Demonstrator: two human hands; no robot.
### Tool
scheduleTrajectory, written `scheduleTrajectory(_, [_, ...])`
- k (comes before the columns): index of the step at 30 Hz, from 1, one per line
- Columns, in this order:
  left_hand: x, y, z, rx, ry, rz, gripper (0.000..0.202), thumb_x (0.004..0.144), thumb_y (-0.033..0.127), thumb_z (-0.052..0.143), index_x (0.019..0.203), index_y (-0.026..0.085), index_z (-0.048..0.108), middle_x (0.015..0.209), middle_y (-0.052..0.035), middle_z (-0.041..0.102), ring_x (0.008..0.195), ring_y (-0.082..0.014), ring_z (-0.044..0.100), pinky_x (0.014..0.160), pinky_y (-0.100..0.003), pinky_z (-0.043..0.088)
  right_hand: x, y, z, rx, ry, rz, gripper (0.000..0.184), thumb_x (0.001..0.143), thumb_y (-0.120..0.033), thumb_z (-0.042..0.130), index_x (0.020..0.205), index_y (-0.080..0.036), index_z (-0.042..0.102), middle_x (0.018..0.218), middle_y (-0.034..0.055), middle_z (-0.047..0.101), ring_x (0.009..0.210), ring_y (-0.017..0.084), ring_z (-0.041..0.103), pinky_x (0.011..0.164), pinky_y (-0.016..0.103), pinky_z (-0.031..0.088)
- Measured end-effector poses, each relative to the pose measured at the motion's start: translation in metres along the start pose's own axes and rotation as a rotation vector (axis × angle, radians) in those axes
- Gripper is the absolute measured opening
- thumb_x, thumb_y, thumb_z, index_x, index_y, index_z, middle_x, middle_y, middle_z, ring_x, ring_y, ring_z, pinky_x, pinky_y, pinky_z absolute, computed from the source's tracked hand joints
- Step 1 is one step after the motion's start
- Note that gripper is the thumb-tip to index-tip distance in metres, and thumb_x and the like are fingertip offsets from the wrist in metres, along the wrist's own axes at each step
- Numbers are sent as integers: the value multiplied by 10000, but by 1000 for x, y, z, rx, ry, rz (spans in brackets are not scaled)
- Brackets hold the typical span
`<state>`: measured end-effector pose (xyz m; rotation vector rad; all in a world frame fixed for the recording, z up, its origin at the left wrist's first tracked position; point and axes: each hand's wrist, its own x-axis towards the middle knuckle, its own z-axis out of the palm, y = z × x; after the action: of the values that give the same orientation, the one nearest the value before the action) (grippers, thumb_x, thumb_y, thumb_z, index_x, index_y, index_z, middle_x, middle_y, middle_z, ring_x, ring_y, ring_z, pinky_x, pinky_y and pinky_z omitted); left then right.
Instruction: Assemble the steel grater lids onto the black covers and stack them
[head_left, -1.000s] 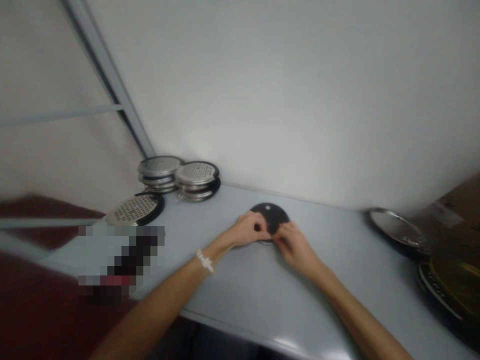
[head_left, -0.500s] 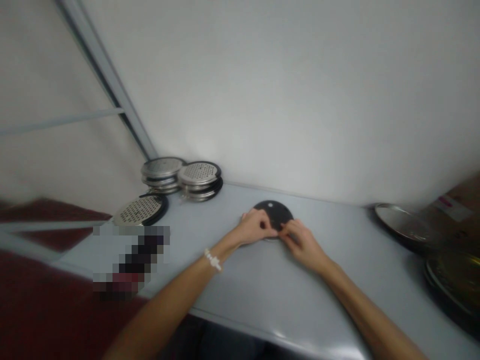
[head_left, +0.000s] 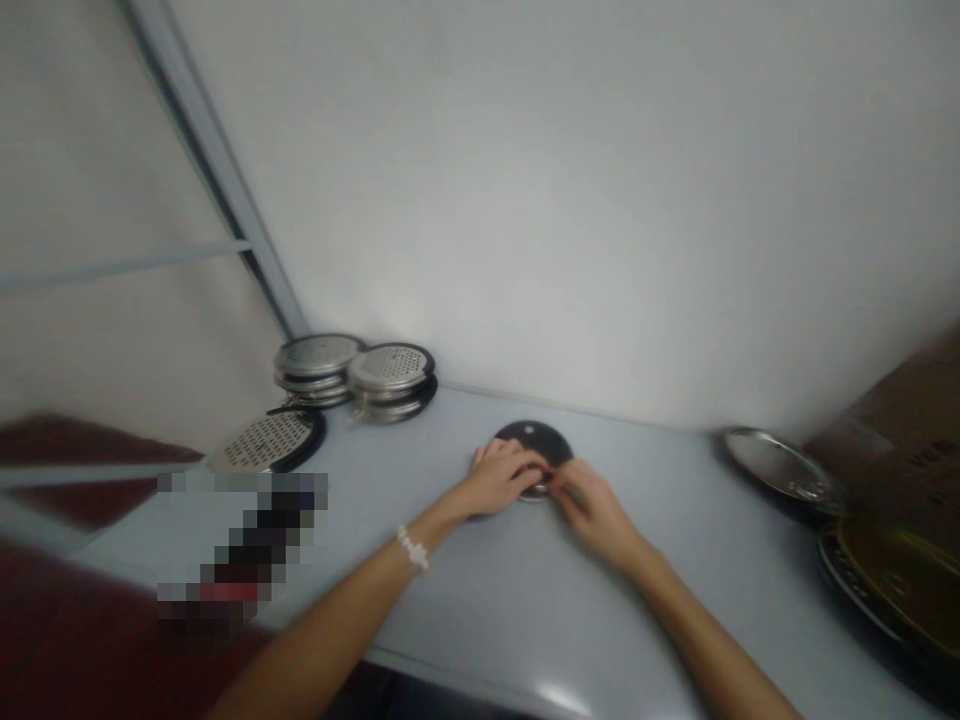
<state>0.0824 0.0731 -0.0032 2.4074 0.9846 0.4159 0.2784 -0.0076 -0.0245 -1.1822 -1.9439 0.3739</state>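
Observation:
A dark round disc with a small light hole lies flat on the pale grey table near the back wall. Both hands rest on its near edge. My left hand, with a white bead bracelet at the wrist, has its fingers curled over the disc's near left rim. My right hand pinches the near edge at the fingertips. What sits under the fingers is hidden.
Two stacks of perforated metal discs stand at the back left corner, with one more perforated disc lying in front of them. At the right lie a metal lid, a dark round pan and a brown cardboard box.
The hands stay on the disc's near edge; the left fingers have spread further over the rim. The view has shifted slightly downward.

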Motion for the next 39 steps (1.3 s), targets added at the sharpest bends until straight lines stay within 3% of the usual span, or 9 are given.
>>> scheduleTrajectory(3, [-4,2,-6,-22,-27,15,299,1020,417,422,1152,363,685,1108,-12,620,1154,-254,482,1001,-435,333,0,-2,1,-2,10,3,164,940,-110,496,887,-224,601,940,60,655,914,225,574,836,371,467])
scheduleTrajectory(5, [-9,4,-8,-1,-11,70,281,930,479,597,1159,338,681,1140,-25,608,1166,-268,484,1008,-433,347,0,-4,1,-2,26,15,161,939,-105,498,898,-224,599,937,59,654,909,223,576,831,368,470])
scheduleTrajectory(9, [-17,12,-2,147,47,197,601,687,434,868,1222,295,630,1238,-69,557,1204,-310,464,1015,-456,379,-1,-8,1,2,72,35,159,956,-117,488,935,-227,600,924,57,649,884,213,596,819,352,489])
scheduleTrajectory(14, [-17,20,12,301,120,275,352,844,237,740,1171,212,611,1271,-90,572,1229,-284,472,1058,-441,378,-4,-14,3,-19,104,-36,175,989,-134,456,1008,-233,598,971,72,653,920,204,625,854,347,517])
scheduleTrajectory(18, [-17,21,13,326,138,338,280,864,163,673,1135,182,605,1223,-77,604,1198,-259,507,1049,-411,396,-7,-17,6,-74,98,-162,235,992,-114,439,1098,-231,613,1037,90,661,985,212,629,869,358,537])
scheduleTrajectory(24, [-19,23,8,383,165,328,300,899,82,562,1177,192,598,1242,-74,616,1186,-247,537,990,-392,445,-10,-20,8,-109,135,-237,306,973,-63,453,1184,-229,600,1078,96,667,1017,203,626,877,355,551])
scheduleTrajectory(28, [-20,24,7,411,201,300,393,923,80,529,1289,222,561,1308,-81,607,1208,-251,556,990,-407,464,-10,-25,9,-107,149,-277,314,946,-32,465,1140,-223,621,1041,91,662,992,195,629,845,339,561])
scheduleTrajectory(33, [-20,20,7,408,316,335,453,941,101,531,1372,238,511,1367,-84,595,1229,-248,574,1010,-404,480,-9,-34,7,-129,259,-282,302,912,-3,472,1028,-219,648,1075,97,644,993,188,633,830,321,566])
scheduleTrajectory(39, [-22,20,0,389,467,340,405,940,81,511,1316,225,546,1222,-85,644,1099,-211,640,916,-338,538,-9,-37,4,-206,377,-282,328,908,-20,505,1134,-215,640,1161,121,613,1053,208,629,850,332,568])
